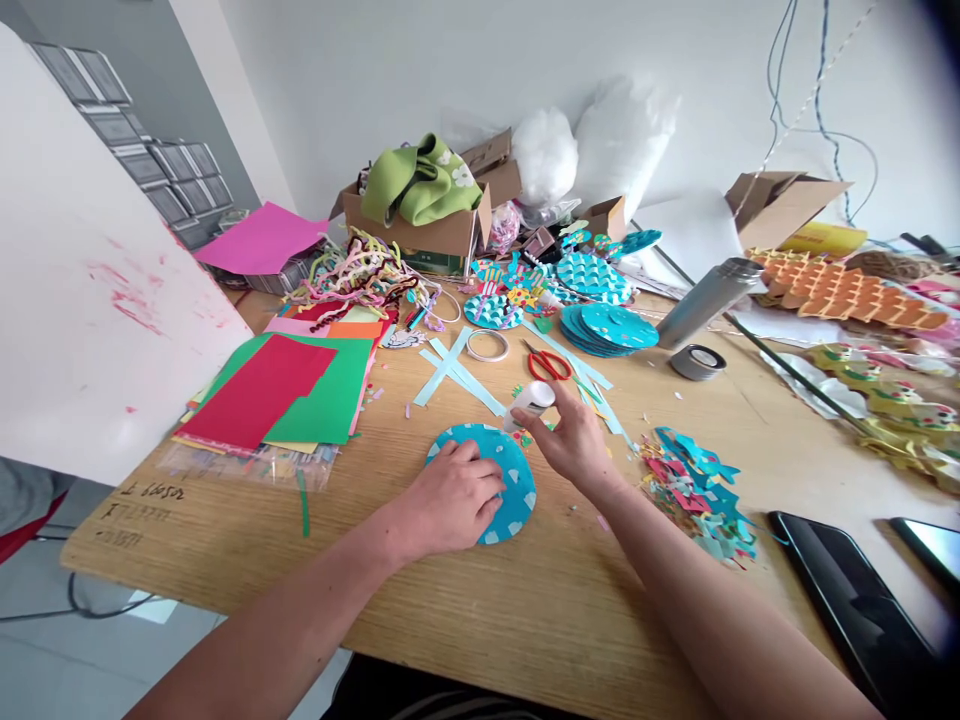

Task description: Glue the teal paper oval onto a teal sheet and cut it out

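A teal paper disc point(508, 480) with white scallops lies flat on the wooden table point(525, 600) in front of me. My left hand point(450, 500) rests on the disc's left half, fingers curled and pressing it down. My right hand point(574, 435) is just right of the disc and grips a white glue stick point(531, 400), whose tip points toward the disc's upper edge.
Red scissors point(549, 365), a tape ring point(487, 345) and pale blue paper strips point(457, 375) lie behind the disc. Coloured paper sheets point(285, 390) sit at left, paper fish cut-outs point(697, 485) at right. A stack of teal discs point(607, 328), a metal flask point(709, 300), cardboard boxes and two phones surround them.
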Tool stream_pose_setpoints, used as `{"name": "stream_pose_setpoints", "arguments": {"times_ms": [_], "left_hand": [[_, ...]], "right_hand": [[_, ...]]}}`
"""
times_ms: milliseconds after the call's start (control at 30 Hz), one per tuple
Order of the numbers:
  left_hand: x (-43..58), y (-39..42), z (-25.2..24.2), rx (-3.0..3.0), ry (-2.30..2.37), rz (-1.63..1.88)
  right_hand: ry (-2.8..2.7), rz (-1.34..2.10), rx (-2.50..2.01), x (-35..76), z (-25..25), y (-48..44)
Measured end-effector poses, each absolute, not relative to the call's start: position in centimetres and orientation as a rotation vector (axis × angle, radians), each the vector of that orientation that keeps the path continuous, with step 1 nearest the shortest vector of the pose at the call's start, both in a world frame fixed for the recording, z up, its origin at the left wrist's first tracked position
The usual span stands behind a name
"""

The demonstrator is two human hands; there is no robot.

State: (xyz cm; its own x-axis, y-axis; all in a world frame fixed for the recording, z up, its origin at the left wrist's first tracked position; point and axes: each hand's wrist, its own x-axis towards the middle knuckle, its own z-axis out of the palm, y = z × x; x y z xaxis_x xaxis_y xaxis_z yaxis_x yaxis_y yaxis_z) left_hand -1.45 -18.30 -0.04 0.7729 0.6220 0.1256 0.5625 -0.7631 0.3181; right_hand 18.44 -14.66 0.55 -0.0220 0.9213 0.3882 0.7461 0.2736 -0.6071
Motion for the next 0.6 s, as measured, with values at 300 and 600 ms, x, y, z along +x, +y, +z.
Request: {"name": "stream_pose_setpoints", "arguments": {"times_ms": [300, 600], "left_hand": [[-1.5, -18.5, -0.1, 2.740, 0.917, 0.316], [-1.4, -18.8, 0.0, 2.753, 0.904, 0.250]], "right_hand": [[-1.824, 0.298, -1.535, 17.3, 0.6, -13.8], [-1.826, 0.397, -1.478, 16.1, 0.5, -12.8]]}}
